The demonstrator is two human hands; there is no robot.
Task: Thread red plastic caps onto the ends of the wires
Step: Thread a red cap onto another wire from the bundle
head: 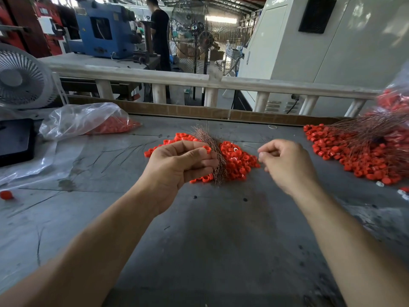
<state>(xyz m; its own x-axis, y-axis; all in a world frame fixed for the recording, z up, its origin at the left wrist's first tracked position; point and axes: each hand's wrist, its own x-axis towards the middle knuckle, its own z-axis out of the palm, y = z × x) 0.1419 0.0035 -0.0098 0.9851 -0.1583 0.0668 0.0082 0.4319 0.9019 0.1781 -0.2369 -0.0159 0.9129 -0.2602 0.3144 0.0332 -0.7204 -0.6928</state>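
Note:
My left hand [180,165] grips a bundle of thin copper-coloured wires [211,142] and pinches one red plastic cap [207,149] between thumb and forefinger. Behind it a heap of loose red caps [238,160] lies on the grey table [221,229]. My right hand [285,165] hovers to the right of the heap with its fingers curled together at the tips; whether a thin wire is pinched there is too fine to tell. At the far right lies a pile of wires with caps on them [363,149].
A clear plastic bag of red caps [88,120] lies at the back left, beside a white fan [22,78]. A second bag of caps [394,96] sits at the right edge. One stray cap [6,194] and loose wires [124,151] lie left. A person stands far behind.

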